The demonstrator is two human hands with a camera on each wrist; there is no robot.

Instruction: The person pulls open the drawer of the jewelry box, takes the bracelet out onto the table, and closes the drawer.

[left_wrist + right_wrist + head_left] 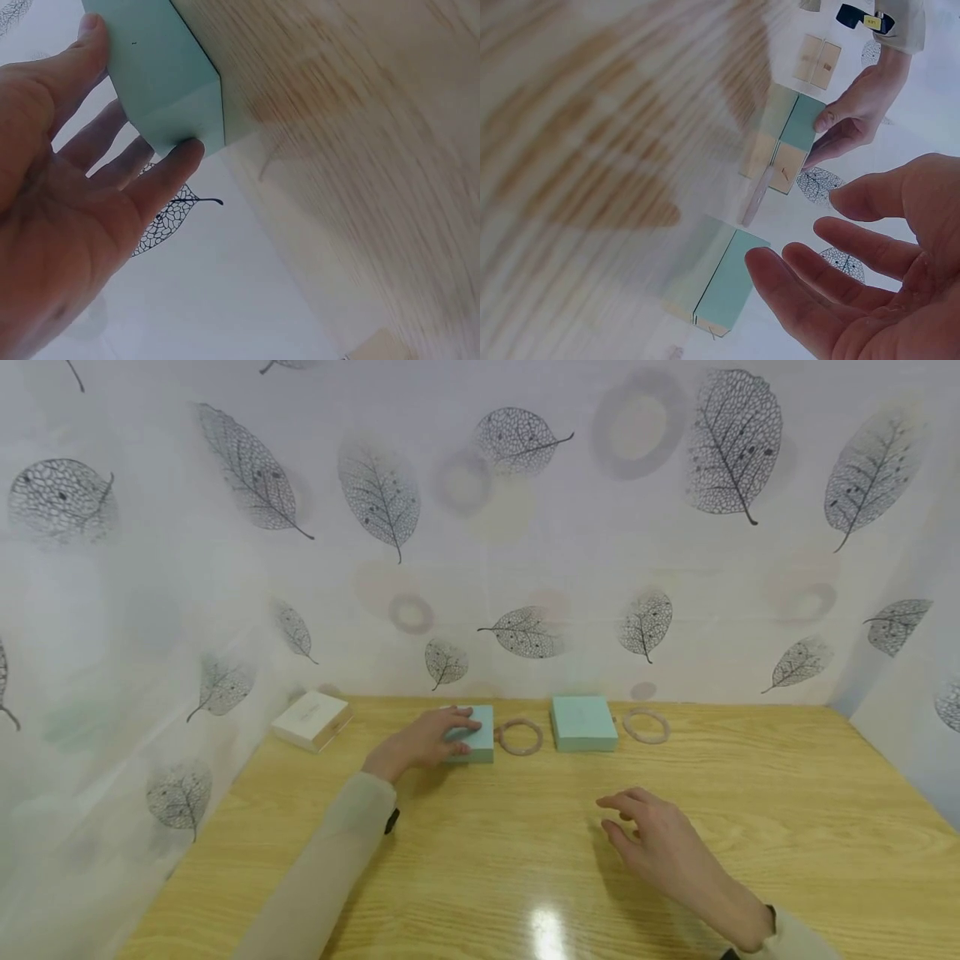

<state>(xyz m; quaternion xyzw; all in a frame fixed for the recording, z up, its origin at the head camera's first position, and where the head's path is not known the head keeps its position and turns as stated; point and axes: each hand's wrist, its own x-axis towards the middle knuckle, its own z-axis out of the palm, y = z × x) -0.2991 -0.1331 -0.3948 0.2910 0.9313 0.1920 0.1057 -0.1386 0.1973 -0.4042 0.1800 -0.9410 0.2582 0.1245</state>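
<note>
My left hand (423, 741) reaches over a mint-green gift box (480, 743) near the table's back edge. Its thumb lies at the box's near side, and the fingers spread across the top. In the left wrist view, the thumb and a fingertip touch the mint-green box (161, 75) at separate edges. My right hand (667, 843) hovers over the table with loosely bent fingers, holding nothing. Nearest to it in the right wrist view is a second mint-green box (731, 277). A pinkish bangle (519, 754) lies just right of the gripped box.
Farther right along the back are the second mint-green box (585, 725) and another pinkish bangle (647, 742). A cream box (311, 718) sits at the back left corner. Leaf-patterned cloth (525, 527) rises behind the wooden table (480, 843).
</note>
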